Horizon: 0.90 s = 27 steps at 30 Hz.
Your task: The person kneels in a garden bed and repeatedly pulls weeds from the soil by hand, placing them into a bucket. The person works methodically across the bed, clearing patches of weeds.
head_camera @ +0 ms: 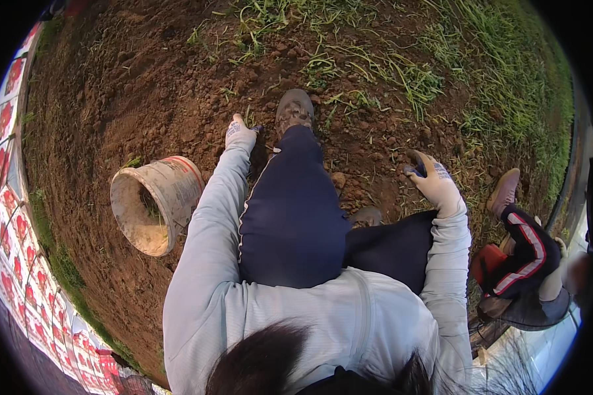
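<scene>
My left hand (240, 134), in a white work glove with a dark blue palm coating, reaches down to the loose brown soil (178, 133) beside my boot (295, 109). Its palm side is turned away, so whether it grips anything is hidden. A small green sprig (249, 117) stands close to its fingertips. In a matching glove, my right hand (432, 180) hangs over the ground on the other side of my knees. Its fingers are curled but apart from the thumb, with nothing visible between them. Left of my left forearm, a dirty white plastic bucket (178, 180) lies tipped, some plant bits inside.
Uprooted green stems (375, 69) lie scattered ahead, with thicker grass-like growth (504, 89) to the right. Another person (529, 256) sits or crouches close on my right, beside a red object (488, 264). Printed red-and-white sheeting (24, 242) runs along the left edge.
</scene>
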Tool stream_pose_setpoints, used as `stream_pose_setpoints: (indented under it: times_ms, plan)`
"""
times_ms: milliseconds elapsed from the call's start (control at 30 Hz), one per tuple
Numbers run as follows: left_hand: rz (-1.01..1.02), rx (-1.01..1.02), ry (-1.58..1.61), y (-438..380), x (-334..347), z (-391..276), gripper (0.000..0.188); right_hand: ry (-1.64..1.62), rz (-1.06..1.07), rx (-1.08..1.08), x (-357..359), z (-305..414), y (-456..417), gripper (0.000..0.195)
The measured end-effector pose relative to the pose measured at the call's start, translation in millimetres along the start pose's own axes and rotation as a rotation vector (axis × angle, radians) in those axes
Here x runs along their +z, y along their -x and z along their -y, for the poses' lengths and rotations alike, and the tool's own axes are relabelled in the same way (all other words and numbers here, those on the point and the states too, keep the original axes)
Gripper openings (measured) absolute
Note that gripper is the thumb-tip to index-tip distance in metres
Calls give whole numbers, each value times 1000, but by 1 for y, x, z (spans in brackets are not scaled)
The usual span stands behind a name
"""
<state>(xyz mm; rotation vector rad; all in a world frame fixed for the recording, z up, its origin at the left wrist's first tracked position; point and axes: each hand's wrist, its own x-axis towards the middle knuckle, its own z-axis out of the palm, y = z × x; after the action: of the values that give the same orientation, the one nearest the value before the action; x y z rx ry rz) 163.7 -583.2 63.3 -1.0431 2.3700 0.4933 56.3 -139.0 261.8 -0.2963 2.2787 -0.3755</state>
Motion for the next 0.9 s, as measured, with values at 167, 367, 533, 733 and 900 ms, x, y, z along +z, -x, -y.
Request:
stream_pose_setpoints:
  times_ms: [167, 367, 533, 733, 900]
  plan:
    - [66, 89, -87, -17, -10, 11, 54, -23, 7, -82, -2, 6, -19, 59]
    - [118, 285, -121, -39, -98, -73, 50, -21, 10, -130, -15, 25, -15, 60]
    - [288, 476, -164, -68, -101, -170, 51, 10, -30, -195, -13, 26, -7, 61]
    - [289, 477, -516, -55, -45, -213, 57, -48, 10, -151, -16, 25, -10, 61]
    - [258, 499, -566, -48, -36, -211, 46, -66, -11, -149, -11, 10, -16, 61]
